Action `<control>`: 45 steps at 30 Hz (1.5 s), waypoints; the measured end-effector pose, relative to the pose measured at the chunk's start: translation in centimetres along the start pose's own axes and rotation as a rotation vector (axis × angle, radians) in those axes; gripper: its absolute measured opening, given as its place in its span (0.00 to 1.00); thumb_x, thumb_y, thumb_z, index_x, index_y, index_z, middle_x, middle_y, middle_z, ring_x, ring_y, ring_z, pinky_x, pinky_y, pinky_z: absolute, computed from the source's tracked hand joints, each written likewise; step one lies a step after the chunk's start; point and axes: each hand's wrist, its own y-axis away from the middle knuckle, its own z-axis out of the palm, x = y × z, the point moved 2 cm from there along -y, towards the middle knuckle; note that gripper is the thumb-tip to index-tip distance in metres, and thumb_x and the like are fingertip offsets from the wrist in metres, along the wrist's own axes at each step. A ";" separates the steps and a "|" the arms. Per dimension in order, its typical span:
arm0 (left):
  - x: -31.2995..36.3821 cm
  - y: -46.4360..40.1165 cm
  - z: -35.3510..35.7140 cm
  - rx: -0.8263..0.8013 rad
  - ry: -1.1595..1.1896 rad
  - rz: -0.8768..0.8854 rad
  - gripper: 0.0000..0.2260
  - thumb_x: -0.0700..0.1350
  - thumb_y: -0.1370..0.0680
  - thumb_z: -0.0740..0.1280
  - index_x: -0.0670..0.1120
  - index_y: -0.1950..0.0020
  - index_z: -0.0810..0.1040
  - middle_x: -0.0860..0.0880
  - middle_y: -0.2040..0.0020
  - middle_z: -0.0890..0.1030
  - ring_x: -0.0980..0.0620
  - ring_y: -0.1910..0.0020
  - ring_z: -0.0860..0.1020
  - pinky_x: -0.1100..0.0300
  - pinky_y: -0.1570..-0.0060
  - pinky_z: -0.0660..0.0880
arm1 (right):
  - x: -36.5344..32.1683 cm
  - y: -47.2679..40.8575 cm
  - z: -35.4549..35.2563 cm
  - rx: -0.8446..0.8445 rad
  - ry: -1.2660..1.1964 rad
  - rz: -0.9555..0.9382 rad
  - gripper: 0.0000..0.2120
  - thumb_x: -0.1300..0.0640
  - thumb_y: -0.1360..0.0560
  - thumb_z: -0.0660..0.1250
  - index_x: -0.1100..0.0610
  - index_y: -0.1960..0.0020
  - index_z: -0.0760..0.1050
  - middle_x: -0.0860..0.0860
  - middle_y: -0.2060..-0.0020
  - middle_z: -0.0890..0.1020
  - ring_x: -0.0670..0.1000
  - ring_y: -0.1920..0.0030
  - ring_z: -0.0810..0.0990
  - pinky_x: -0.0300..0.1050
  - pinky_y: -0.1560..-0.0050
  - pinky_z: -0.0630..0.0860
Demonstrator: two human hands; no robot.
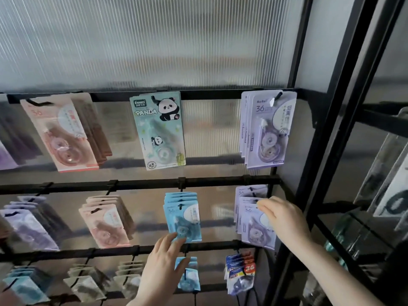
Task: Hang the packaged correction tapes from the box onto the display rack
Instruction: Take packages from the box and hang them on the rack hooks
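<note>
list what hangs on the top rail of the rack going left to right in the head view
pink correction tape packs → single panda pack → lilac correction tape packs

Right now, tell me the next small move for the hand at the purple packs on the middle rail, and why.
Probably slide the front purple carded correction tape pack fully back along its black hook. The right hand grips that pack at its top edge near the hang hole, and it sits ahead of the purple packs behind it. The left hand only touches the blue carded packs with straight fingers.
</note>
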 end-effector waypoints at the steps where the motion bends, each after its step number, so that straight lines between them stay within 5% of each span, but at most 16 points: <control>1: 0.2 -0.1 0.1 -0.003 0.002 0.000 0.32 0.50 0.45 0.82 0.52 0.46 0.71 0.49 0.50 0.81 0.48 0.56 0.82 0.58 0.62 0.79 | 0.2 0.0 -0.2 0.010 -0.027 0.000 0.07 0.68 0.35 0.75 0.59 0.59 0.82 0.51 0.65 0.82 0.52 0.68 0.80 0.42 0.71 0.74; 8: 0.9 -0.7 1.1 -0.035 0.002 0.012 0.33 0.52 0.46 0.82 0.54 0.46 0.70 0.50 0.50 0.81 0.50 0.55 0.82 0.59 0.61 0.79 | 1.3 -1.3 -0.2 -0.160 -0.015 0.033 0.06 0.64 0.25 0.65 0.61 0.51 0.80 0.53 0.56 0.82 0.56 0.56 0.81 0.51 0.59 0.77; 14: 1.2 -1.0 1.5 -0.037 -0.021 0.010 0.31 0.51 0.46 0.83 0.53 0.47 0.74 0.50 0.50 0.81 0.50 0.55 0.81 0.58 0.62 0.80 | 1.1 -2.5 0.5 -0.243 0.068 -0.008 0.14 0.63 0.22 0.61 0.55 0.40 0.78 0.49 0.45 0.80 0.51 0.46 0.78 0.39 0.55 0.69; 20: 1.2 -1.2 1.3 -0.033 -0.018 -0.017 0.30 0.50 0.45 0.82 0.53 0.47 0.74 0.50 0.49 0.80 0.49 0.53 0.81 0.57 0.59 0.79 | 1.5 -3.1 1.4 -0.212 0.168 0.019 0.12 0.65 0.26 0.61 0.56 0.47 0.79 0.53 0.50 0.81 0.54 0.53 0.78 0.45 0.56 0.74; 30: 0.5 0.1 -0.3 -0.028 -0.054 -0.037 0.27 0.48 0.41 0.81 0.50 0.45 0.75 0.48 0.48 0.80 0.47 0.52 0.81 0.54 0.58 0.80 | 0.6 -1.8 0.9 0.109 0.147 -0.146 0.14 0.73 0.38 0.74 0.62 0.55 0.82 0.55 0.59 0.84 0.58 0.60 0.82 0.51 0.58 0.79; 45: -4.1 4.7 -6.3 -0.023 -0.100 -0.156 0.23 0.48 0.36 0.78 0.46 0.44 0.77 0.45 0.45 0.79 0.44 0.47 0.79 0.51 0.53 0.78 | -8.9 4.0 6.3 0.003 0.165 -0.204 0.10 0.60 0.35 0.76 0.57 0.54 0.81 0.51 0.58 0.82 0.54 0.59 0.81 0.49 0.59 0.79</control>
